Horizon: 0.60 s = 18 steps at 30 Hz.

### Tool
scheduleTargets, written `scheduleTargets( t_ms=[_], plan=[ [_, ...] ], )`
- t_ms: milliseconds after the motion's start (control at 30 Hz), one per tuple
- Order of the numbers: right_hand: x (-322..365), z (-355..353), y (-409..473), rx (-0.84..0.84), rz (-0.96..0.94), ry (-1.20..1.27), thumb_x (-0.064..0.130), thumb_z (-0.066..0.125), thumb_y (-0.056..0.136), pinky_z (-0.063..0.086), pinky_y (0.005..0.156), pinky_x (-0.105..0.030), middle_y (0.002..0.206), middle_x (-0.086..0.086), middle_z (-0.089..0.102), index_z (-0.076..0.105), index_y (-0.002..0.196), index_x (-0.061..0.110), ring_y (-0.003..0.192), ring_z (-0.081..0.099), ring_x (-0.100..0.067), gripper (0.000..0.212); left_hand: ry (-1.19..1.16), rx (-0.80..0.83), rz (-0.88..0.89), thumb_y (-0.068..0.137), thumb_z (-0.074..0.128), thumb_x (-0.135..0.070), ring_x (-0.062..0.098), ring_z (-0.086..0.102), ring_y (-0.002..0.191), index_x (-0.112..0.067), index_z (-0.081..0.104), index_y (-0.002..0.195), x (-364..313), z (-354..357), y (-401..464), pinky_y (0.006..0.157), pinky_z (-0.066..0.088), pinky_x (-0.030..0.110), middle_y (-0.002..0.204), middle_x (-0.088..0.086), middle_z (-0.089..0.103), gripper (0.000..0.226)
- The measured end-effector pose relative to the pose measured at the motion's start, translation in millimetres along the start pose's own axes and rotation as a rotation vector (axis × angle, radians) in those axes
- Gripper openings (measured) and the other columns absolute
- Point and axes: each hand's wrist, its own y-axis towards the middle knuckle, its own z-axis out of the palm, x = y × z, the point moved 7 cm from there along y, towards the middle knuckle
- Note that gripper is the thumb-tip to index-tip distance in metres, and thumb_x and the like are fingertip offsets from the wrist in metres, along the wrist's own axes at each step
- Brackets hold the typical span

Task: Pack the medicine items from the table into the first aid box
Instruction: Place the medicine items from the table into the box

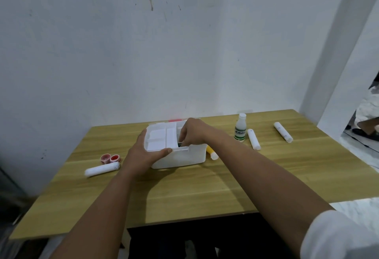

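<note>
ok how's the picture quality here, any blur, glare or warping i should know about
Head view: wide-angle bending curves the wall corner at the right edge and splays the table; the light is soft and even with no glare; the left hand and forearm cast a soft shadow on the wood below the first aid box; the white box looks washed out, so its compartments are hard to read; the bottle label is too blurred to read.

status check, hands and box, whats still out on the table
Left hand gripping first aid box rim. Right hand reaching inside, grasp unclear. Bottle, three white rolls, yellow tube, two red tape rolls unpacked. Nothing blocking.
</note>
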Motion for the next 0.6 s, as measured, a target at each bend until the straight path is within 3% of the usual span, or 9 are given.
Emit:
scheduleTargets(
  t_ms=[67,133,233,300,400,467,600],
  plan=[
    [-6.5,-17.3,-6.1,-0.043,0.022,0.113,0.011,0.089,0.077,0.066,0.075,-0.033,0.096,-0.004,0.078,0.081,0.101,0.009,0.084,0.074,-0.02,0.025,0.002,0.013,-0.006,0.071,0.089,-0.058,0.012,0.044,0.122,-0.039,0.029,0.16,1.2,0.6,0.2,0.087,0.045,0.034,0.15,-0.012,0.047,0.109],
    [-18.8,-48.1,-12.8,-0.186,0.031,0.204,0.011,0.087,0.078,0.065,0.075,-0.034,0.093,-0.004,0.078,0.082,0.099,0.01,0.082,0.075,-0.02,0.022,-0.015,0.021,-0.006,0.069,0.09,-0.06,0.013,0.047,0.124,-0.04,0.032,0.158,2.9,0.8,1.4,0.088,0.046,0.034,0.146,-0.015,0.049,0.108],
    [-50.9,-100.2,-27.8,-0.501,0.061,0.044,0.016,0.076,0.082,0.057,0.085,-0.029,0.102,0.001,0.079,0.082,0.1,0.02,0.099,0.072,-0.017,0.019,-0.029,0.017,-0.015,0.066,0.09,-0.063,0.014,0.049,0.127,-0.04,0.033,0.159,4.5,-0.7,2.3,0.092,0.046,0.034,0.147,-0.016,0.05,0.112],
    [-79.2,-121.4,-39.6,-0.624,0.156,-0.095,0.021,0.069,0.087,0.054,0.089,-0.033,0.115,0.002,0.076,0.078,0.109,0.024,0.11,0.068,-0.02,0.024,-0.032,0.019,-0.028,0.063,0.09,-0.066,0.015,0.05,0.129,-0.04,0.032,0.159,6.9,-1.2,2.8,0.093,0.047,0.035,0.149,-0.016,0.05,0.115],
    [-129.4,-126.6,-43.6,-0.567,0.354,-0.176,0.028,0.069,0.088,0.051,0.086,-0.037,0.125,-0.005,0.07,0.069,0.125,0.016,0.116,0.064,-0.028,0.038,-0.031,0.034,-0.043,0.057,0.087,-0.076,0.017,0.051,0.132,-0.044,0.031,0.158,10.0,-1.2,2.5,0.095,0.051,0.038,0.15,-0.017,0.05,0.12],
    [-154.1,-117.3,-44.4,-0.469,0.441,-0.133,0.028,0.073,0.086,0.053,0.083,-0.037,0.121,-0.01,0.071,0.067,0.121,0.008,0.11,0.066,-0.03,0.04,-0.032,0.036,-0.037,0.056,0.086,-0.078,0.017,0.052,0.131,-0.046,0.033,0.156,10.2,-1.1,2.6,0.094,0.052,0.038,0.148,-0.018,0.052,0.118],
    [-170.3,-103.7,-54.4,-0.522,0.415,0.011,0.017,0.076,0.085,0.05,0.083,-0.031,0.117,-0.01,0.074,0.073,0.118,0.009,0.11,0.067,-0.029,0.034,-0.032,0.015,-0.015,0.062,0.089,-0.068,0.014,0.051,0.126,-0.044,0.035,0.155,6.0,-1.0,1.8,0.092,0.05,0.036,0.144,-0.02,0.052,0.11]
  ],
)
